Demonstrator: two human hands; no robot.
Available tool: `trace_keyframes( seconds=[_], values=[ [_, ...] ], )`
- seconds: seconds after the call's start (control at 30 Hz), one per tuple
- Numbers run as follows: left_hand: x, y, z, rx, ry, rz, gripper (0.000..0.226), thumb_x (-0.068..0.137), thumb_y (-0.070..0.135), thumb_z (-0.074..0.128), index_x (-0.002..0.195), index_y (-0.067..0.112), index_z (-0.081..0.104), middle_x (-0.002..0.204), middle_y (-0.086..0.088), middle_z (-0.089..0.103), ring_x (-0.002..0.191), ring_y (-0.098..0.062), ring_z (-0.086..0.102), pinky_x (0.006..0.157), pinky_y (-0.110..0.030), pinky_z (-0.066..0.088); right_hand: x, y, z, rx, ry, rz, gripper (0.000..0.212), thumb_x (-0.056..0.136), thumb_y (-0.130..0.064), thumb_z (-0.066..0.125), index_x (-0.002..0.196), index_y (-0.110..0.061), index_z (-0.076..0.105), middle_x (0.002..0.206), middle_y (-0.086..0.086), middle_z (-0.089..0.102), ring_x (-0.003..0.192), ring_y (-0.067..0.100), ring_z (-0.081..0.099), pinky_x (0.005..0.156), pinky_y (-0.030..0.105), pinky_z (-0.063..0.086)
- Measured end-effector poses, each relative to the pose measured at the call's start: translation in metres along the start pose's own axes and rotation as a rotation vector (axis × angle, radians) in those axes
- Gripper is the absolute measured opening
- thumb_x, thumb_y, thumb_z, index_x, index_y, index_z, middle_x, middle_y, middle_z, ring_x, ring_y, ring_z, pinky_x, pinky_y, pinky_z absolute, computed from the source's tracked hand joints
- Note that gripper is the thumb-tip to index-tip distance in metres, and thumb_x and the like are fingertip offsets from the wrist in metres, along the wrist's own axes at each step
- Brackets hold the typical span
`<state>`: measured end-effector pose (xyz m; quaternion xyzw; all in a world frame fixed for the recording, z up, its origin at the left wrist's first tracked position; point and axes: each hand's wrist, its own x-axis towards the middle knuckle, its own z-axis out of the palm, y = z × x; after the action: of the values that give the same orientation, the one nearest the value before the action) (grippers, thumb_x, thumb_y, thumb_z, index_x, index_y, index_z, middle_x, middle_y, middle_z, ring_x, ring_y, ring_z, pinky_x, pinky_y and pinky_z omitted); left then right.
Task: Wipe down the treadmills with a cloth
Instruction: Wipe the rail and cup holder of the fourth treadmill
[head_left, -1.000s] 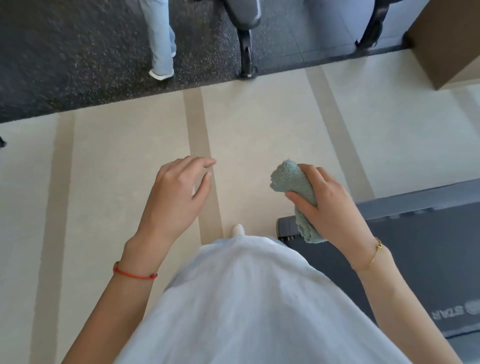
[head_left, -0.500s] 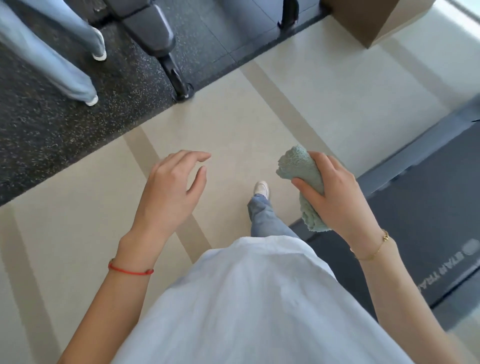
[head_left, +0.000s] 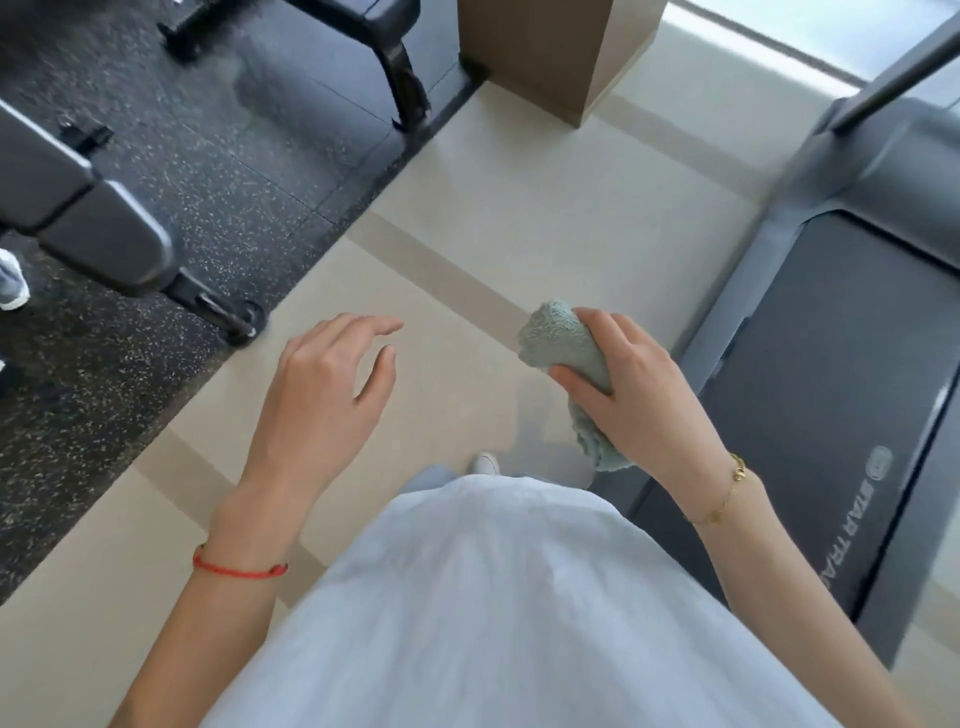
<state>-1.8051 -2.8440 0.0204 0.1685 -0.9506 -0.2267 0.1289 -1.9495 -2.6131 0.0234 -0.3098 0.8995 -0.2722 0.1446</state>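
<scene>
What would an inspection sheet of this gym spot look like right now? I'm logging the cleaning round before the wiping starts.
Surface: beige striped floor beside dark speckled rubber flooring.
Job's things: green cloth bunched up, held off the treadmill, which lies to the right.
Clutter: brown box-like block standing on the floor ahead.
Hands: right hand grips the cloth; left hand relaxed, holding nothing.
Cables: nothing seen.
Surroundings: padded gym bench at left; another person's shoe at the left edge.
</scene>
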Motion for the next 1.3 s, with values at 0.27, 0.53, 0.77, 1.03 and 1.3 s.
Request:
trace_keyframes(
  seconds=[0.27, 0.53, 0.77, 1.03, 1.3],
  values=[
    [0.164, -0.004, 0.020, -0.051, -0.098, 0.164, 0.028, 0.097, 0.022, 0.050, 0.119, 0.014, 0.066, 0.116, 0.002, 0.068, 0.109, -0.019, 0.061, 0.097, -0.043, 0.046, 0.101, 0.024, -0.031, -0.004, 0.126, 0.142, 0.044, 0.093, -0.038, 0.060, 0.132, -0.021, 0.049, 0.116, -0.003, 0.057, 0.102, 0.018, 0.053, 0.082, 0.030, 0.043],
    [0.333, 0.005, 0.059, -0.088, -0.230, 0.372, 0.029, 0.096, 0.020, 0.051, 0.118, 0.012, 0.067, 0.115, -0.002, 0.069, 0.106, -0.023, 0.063, 0.097, -0.042, 0.045, 0.205, 0.052, -0.057, 0.007, 0.255, 0.313, 0.045, 0.092, -0.037, 0.061, 0.132, -0.019, 0.050, 0.116, -0.001, 0.058, 0.105, 0.020, 0.053, 0.081, 0.023, 0.037],
    [0.482, 0.033, 0.087, -0.131, -0.347, 0.596, 0.030, 0.097, 0.022, 0.050, 0.121, 0.013, 0.066, 0.117, 0.000, 0.068, 0.109, -0.022, 0.062, 0.100, -0.037, 0.044, 0.294, 0.075, -0.091, 0.037, 0.425, 0.465, 0.044, 0.092, -0.035, 0.063, 0.131, -0.017, 0.051, 0.119, 0.000, 0.058, 0.106, 0.020, 0.054, 0.084, 0.023, 0.038],
    [0.594, 0.089, 0.133, -0.206, -0.431, 0.848, 0.028, 0.098, 0.021, 0.050, 0.118, 0.013, 0.067, 0.115, 0.001, 0.069, 0.108, -0.022, 0.063, 0.099, -0.045, 0.046, 0.340, 0.098, -0.128, 0.057, 0.579, 0.678, 0.045, 0.093, -0.038, 0.060, 0.133, -0.020, 0.050, 0.121, -0.002, 0.057, 0.107, 0.020, 0.054, 0.087, 0.034, 0.046],
    [0.647, 0.177, 0.184, -0.252, -0.528, 1.044, 0.025, 0.100, 0.024, 0.050, 0.119, 0.019, 0.066, 0.115, 0.005, 0.067, 0.109, -0.022, 0.061, 0.099, -0.042, 0.045, 0.346, 0.143, -0.172, 0.053, 0.786, 0.833, 0.045, 0.094, -0.039, 0.051, 0.135, -0.021, 0.048, 0.124, -0.003, 0.054, 0.110, 0.020, 0.054, 0.093, 0.042, 0.047]
  ],
)
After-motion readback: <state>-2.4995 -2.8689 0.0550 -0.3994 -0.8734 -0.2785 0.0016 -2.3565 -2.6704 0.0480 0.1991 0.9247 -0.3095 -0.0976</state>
